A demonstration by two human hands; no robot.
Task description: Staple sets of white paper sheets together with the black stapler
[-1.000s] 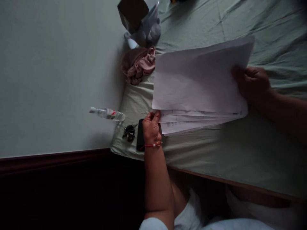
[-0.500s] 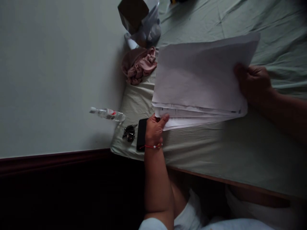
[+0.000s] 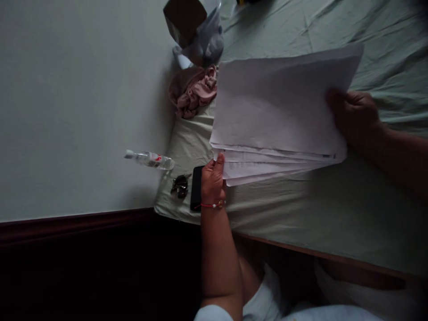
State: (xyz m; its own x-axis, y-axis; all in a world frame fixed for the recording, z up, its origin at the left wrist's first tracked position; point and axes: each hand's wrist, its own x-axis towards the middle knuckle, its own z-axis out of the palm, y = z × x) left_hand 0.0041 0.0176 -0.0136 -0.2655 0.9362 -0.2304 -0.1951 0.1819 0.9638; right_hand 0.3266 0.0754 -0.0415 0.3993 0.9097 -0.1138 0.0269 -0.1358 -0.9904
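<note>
Bed [image 3: 301, 214] with pale green sheet carries everything. Stack of papers [image 3: 281, 107] held above it, fanned at the near edge, top sheets lifted flat, lower ones splaying out toward the bed edge.

Risk, as a judgement: the stack is gripped only at two opposite spots, so loose lower sheets could slide out and scatter over the sheet or off the bed edge; a harder pull at the corner could crease or tear a page. A slip leftward could also knock the phone [image 3: 196, 187] or keys [image 3: 180, 184].

Right hand [image 3: 354, 117]: arm comes in from the right, fingers clenched on the far side of the stack, thumb on top.

Left hand [image 3: 212, 182]: forearm rises straight from below, red bracelet at wrist, fingers pinching the near left corner of the lower sheets, just beside the phone.

Bottle [image 3: 150, 158] lies apart, left.
</note>
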